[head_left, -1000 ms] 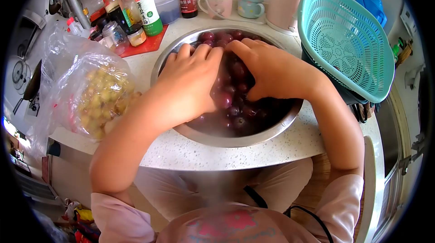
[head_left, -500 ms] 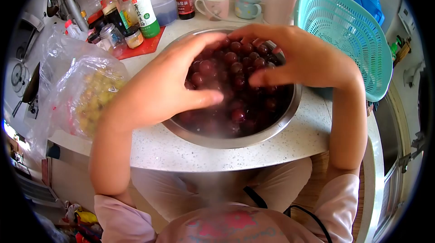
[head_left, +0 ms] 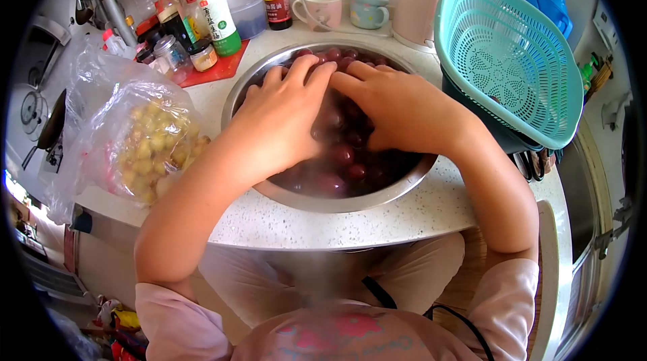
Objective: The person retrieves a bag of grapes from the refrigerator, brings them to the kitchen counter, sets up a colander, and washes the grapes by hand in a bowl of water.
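A wide steel bowl on the counter holds many dark red grapes in dark liquid. My left hand reaches into it from the left, palm down, its fingers bent over the grapes. From the right, my right hand rests on the grapes too, with fingers curved and thumb low. Both sets of fingertips nearly meet near the bowl's far half. What lies under the palms is hidden, so I cannot make out whether either hand grips any grapes.
Left of the bowl lies a clear plastic bag of yellow-green grapes. Bottles and jars stand on a red mat. Behind are a pink mug, a lidded cup and a kettle. A turquoise basket stands at the right.
Half a second ago my hands were raised and spread apart over the bowl. Since then they have come down and inward onto the grapes, and the bowl has shifted slightly left.
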`<state>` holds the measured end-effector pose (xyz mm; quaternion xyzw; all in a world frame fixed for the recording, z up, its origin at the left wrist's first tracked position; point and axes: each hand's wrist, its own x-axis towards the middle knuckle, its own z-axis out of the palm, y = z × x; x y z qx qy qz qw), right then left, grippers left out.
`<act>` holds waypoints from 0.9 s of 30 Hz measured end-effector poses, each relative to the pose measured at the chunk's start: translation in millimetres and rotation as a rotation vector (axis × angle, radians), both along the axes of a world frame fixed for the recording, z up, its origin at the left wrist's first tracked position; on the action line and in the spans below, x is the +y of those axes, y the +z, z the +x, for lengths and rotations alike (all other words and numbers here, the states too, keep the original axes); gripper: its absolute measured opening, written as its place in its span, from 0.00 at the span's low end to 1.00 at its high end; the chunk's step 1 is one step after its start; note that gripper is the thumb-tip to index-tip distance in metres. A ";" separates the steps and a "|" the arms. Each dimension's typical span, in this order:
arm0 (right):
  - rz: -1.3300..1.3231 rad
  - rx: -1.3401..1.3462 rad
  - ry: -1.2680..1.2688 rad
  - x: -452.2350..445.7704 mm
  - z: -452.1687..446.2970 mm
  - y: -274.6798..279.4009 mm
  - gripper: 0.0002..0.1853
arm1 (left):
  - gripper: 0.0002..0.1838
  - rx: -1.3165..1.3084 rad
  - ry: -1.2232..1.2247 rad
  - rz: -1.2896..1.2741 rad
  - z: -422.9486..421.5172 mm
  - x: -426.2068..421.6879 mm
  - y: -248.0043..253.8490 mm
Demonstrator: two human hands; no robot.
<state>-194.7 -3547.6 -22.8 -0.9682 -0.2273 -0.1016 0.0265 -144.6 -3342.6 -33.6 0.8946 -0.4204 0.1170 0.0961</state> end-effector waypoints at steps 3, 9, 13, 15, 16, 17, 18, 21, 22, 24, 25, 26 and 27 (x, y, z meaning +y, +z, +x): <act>0.102 0.026 -0.011 -2.3 4.1 7.9 0.40 | 0.44 -0.034 -0.059 -0.141 1.9 3.1 -1.1; 0.365 0.001 0.066 -14.9 13.7 15.6 0.31 | 0.36 0.134 -0.060 -0.437 3.5 5.6 6.5; 0.446 0.067 0.008 -14.2 -1.9 43.2 0.29 | 0.36 0.526 -0.202 -0.514 12.4 17.6 14.4; 0.423 0.115 -0.026 -15.9 -10.8 55.0 0.33 | 0.38 0.459 -0.257 -0.414 7.7 27.0 24.8; 0.363 0.121 0.031 -21.0 -12.4 51.8 0.35 | 0.39 0.430 -0.285 -0.366 4.4 30.8 29.6; 0.300 0.128 0.089 -27.9 -13.5 46.7 0.37 | 0.45 0.441 -0.280 -0.287 1.1 34.0 34.1; 0.234 0.132 0.146 -29.5 -14.7 45.5 0.40 | 0.46 0.419 -0.281 -0.225 1.4 36.0 32.6; 0.111 0.300 0.035 -19.0 -17.9 39.9 0.49 | 0.53 0.433 -0.263 -0.080 3.2 35.6 23.4; 0.091 0.301 0.010 -14.9 -17.7 34.9 0.50 | 0.53 0.407 -0.222 -0.055 2.6 31.7 21.4; 0.037 0.239 -0.015 -7.1 -12.0 21.8 0.50 | 0.53 0.353 -0.142 -0.007 0.9 22.4 18.0; 0.026 0.188 -0.027 -3.8 -6.4 11.9 0.49 | 0.52 0.297 -0.119 -0.004 2.3 18.8 14.5; 0.016 0.136 -0.039 -0.2 -2.2 4.5 0.48 | 0.50 0.240 -0.096 0.000 4.4 15.5 9.9; 0.017 0.092 -0.062 4.4 -0.5 0.6 0.46 | 0.49 0.185 -0.071 0.003 4.7 13.5 7.1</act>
